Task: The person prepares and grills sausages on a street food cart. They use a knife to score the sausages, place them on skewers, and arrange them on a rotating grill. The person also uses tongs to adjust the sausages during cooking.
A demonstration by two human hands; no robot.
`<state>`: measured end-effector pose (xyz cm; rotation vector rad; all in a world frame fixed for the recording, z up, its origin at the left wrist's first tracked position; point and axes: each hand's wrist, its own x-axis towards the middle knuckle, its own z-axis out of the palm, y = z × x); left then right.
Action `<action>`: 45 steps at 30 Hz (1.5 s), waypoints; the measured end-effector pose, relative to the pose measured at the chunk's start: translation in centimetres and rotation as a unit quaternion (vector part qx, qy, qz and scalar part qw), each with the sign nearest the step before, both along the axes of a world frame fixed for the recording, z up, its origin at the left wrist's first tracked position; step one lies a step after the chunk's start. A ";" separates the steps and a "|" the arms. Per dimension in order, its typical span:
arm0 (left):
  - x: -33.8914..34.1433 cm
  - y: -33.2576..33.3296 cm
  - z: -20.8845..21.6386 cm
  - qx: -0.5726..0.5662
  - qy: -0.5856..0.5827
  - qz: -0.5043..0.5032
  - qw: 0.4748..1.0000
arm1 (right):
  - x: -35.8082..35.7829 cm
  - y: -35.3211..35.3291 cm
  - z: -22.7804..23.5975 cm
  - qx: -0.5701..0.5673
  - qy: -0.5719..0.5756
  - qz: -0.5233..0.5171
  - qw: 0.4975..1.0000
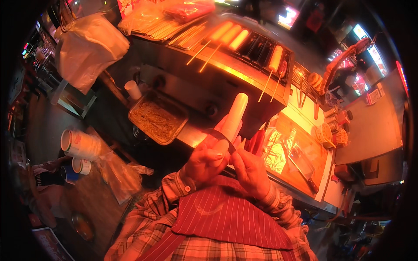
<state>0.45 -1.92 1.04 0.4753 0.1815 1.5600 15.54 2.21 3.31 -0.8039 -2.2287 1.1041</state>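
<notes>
Clamping pale sausage (236, 111) in left hand (203, 160), pinching dark strip (225, 139) with right hand (251, 171). Facing red-lit sausage grill (256, 46), cutting board (316, 151) off to right.

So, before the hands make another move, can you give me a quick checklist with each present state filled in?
1. Pale sausage held: ok, in the left hand, its upper end sticking out.
2. Right hand near the left: ok, close beside it.
3. Dark strip gripped by the right hand: cannot tell, too small to make out.
4. Lower end of the sausage in view: not ok, hidden by the hands.
5. Knife away from both hands: ok, lying on the cutting board.
</notes>
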 end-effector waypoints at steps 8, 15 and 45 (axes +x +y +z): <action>-0.3 0.5 -0.1 -0.004 0.025 0.009 1.000 | 0.3 0.7 0.9 0.007 -0.007 0.006 1.000; -0.8 0.7 -0.6 0.007 0.018 0.025 1.000 | -0.2 -0.1 -0.2 -0.006 -0.021 0.006 1.000; -9.0 21.3 6.8 -0.002 0.548 0.015 0.836 | 4.6 1.6 -3.1 -0.247 0.159 -0.152 0.944</action>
